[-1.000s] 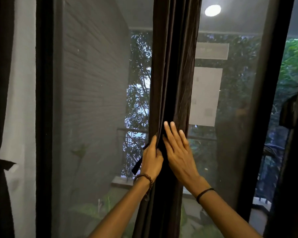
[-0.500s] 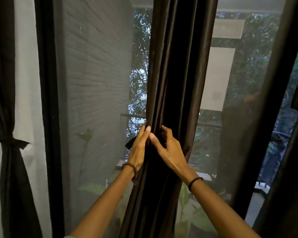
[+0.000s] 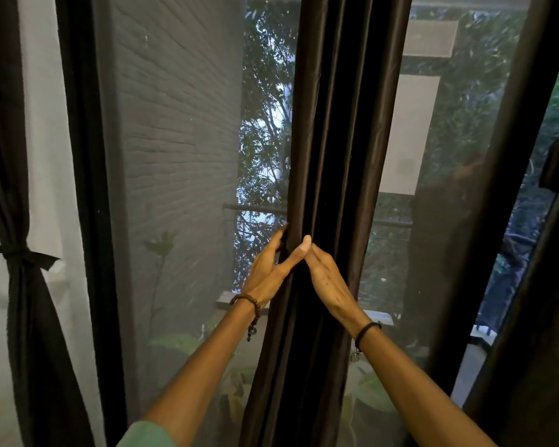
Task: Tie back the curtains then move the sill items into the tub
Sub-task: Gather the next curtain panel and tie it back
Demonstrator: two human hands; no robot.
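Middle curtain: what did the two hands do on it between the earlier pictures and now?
The right hand, flat on the middle curtain a second ago, has curled its fingers into the folds. The left hand has stretched its thumb across to meet it; the dark strip below it no longer shows. The curtain stays gathered, with no tie showing round it.

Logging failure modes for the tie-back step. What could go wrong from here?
1. The dark brown glossy curtain looks slippery. The left hand and right hand seem to hold only its middle folds, so the outer pleats may slide out of the bunch.
2. Both hands are busy on the bunch, and the right hand's fingers are hidden in the folds. Freeing one hand to knot it could let the bunch spread.
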